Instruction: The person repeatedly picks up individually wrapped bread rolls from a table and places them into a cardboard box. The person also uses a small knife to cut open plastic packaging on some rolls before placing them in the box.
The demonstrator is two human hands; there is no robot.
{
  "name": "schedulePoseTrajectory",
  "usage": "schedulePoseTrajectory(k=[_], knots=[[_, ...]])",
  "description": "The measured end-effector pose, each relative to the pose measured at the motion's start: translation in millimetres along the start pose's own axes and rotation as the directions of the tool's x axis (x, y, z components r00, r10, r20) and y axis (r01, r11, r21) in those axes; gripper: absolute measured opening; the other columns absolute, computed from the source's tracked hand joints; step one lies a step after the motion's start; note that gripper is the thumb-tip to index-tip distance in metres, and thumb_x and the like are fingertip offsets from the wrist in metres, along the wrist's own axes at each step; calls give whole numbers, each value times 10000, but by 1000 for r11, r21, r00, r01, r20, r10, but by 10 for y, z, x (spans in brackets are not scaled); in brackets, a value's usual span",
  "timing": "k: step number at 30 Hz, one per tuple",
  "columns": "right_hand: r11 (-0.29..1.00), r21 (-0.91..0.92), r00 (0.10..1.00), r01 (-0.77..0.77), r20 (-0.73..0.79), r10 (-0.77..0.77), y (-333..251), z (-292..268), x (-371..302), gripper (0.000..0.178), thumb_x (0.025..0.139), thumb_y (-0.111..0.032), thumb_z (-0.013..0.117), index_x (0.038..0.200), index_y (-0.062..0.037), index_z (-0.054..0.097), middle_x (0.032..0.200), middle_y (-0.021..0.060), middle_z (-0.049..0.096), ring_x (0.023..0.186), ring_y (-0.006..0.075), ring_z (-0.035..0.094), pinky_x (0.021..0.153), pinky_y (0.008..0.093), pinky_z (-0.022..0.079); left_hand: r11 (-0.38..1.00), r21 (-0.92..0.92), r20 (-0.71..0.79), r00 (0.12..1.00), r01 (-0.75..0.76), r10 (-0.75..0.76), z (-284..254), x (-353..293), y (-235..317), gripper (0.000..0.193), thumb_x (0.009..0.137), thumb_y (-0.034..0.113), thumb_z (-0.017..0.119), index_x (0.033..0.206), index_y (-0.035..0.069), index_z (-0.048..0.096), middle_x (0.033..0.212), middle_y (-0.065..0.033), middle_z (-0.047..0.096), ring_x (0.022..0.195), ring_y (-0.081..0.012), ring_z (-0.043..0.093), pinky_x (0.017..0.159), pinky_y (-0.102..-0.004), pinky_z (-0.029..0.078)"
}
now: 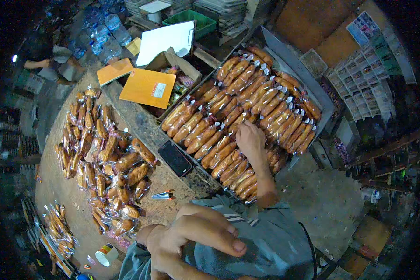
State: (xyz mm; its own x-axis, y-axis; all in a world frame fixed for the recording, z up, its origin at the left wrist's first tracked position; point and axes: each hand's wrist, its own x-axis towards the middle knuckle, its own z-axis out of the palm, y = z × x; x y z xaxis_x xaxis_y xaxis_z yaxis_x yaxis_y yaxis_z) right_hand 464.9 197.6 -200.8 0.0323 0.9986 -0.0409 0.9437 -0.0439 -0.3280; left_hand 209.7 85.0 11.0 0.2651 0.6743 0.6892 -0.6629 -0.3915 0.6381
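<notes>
Rows of long brown bread rolls [205,133] in clear wrappers fill a shallow metal tray [325,105] in front of me, mostly lined up side by side. My right hand [250,138] reaches into the middle of the rows, its fingers curled down on a wrapped bread roll; the fingertips are partly hidden. Close to the camera, above my lap, is my left hand [196,233], with fingers apart and nothing visible in it. To the left, a loose heap of wrapped bread rolls [109,158] lies on the worn tabletop [56,191].
A black phone [175,157] and several pens [163,195] lie between heap and tray. An orange folder [147,88] rests on an open box beside a clipboard [165,43]. A smaller bread pile [59,228] and white cup [106,255] sit lower left. Another person's hand [37,64] shows far left.
</notes>
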Motion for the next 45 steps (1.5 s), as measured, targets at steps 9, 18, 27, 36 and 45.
schedulePoseTrajectory(k=[9, 18, 27, 36, 45], knots=[[966, 93, 959, 241, -174, -222, -101, 6, 195, 307, 921, -46, 623, 1205, -33, 738, 1145, 164, 678, 1078, 378, 660, 960, 466, 553, 1000, -21, -47, 999, -2, 1, 47, 34, -132, 620, 977, 763, 473, 1084, 234, 779, 1129, -159, 632, 1113, -336, 602, 895, -487, 578], [946, -14, 934, 325, -152, -324, -3, 137, 349, 149, 874, -74, 695, 969, -3, 784, 1275, 138, 668, 1105, 350, 644, 924, 451, 560, 999, 38, -69, 998, 12, -9, -84, 3, -9, 793, 1003, 787, 343, 1052, 122, 770, 1143, -186, 630, 1109, -353, 617, 942, -473, 534], [932, -42, 914, 359, -186, -360, 22, 185, 479, 177, 931, -101, 661, 1071, 5, 676, 1167, 170, 712, 1043, 368, 672, 883, 483, 558, 669, 564, -487, 849, 484, -204, -1015, -335, -261, 667, 1097, 590, 384, 1087, 8, 710, 1204, -173, 587, 1088, -250, 595, 984, -397, 486], [934, -45, 924, 353, -140, -356, -153, 84, 567, 590, 944, -61, 616, 1520, -92, 491, 1019, 222, 696, 946, 409, 670, 819, 525, 547, 133, 334, -916, 354, 933, -187, -1834, -1857, -479, 250, 1068, 175, 577, 1205, -6, 683, 1066, -132, 707, 982, -235, 663, 895, -369, 519], [934, -95, 931, 343, -99, -352, -116, 203, 560, 556, 868, -46, 669, 1420, -80, 608, 1181, 180, 620, 1045, 382, 628, 862, 513, 548, -195, 590, -738, 427, 783, -522, -1735, -2651, -789, 269, 976, 236, 663, 1095, -3, 691, 1054, -236, 707, 1006, -440, 662, 885, -515, 527]])
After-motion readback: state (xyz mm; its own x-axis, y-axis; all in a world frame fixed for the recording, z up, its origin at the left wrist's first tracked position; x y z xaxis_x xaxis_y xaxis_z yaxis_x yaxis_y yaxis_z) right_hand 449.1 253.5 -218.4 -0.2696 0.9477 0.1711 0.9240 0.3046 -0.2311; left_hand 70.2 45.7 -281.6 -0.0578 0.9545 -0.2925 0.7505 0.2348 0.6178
